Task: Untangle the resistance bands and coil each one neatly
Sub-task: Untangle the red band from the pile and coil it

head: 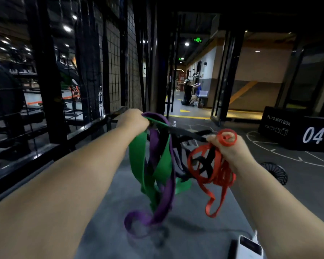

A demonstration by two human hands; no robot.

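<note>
Four bands hang tangled in mid-air over the grey floor mat [108,202]. Left hand [132,121]: grip curled round the tops of the wide green band [137,156] and the purple band [165,199], both drooping in twisted loops. Black band [185,132] runs taut across to the right hand [232,154], whose grip pinches it with the thin red band [219,176]. Red loops snarl below the hand, and a small red coil sits on top of it.

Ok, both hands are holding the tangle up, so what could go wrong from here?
1. The black band runs taut between the left hand and right hand and threads through loops of the red band; pulling apart could cinch the tangle.
2. The green band and purple band twist together below the left hand; yanking one may lock them.
3. The red band's rolled end atop the right hand could unroll if that grip shifts.
</note>
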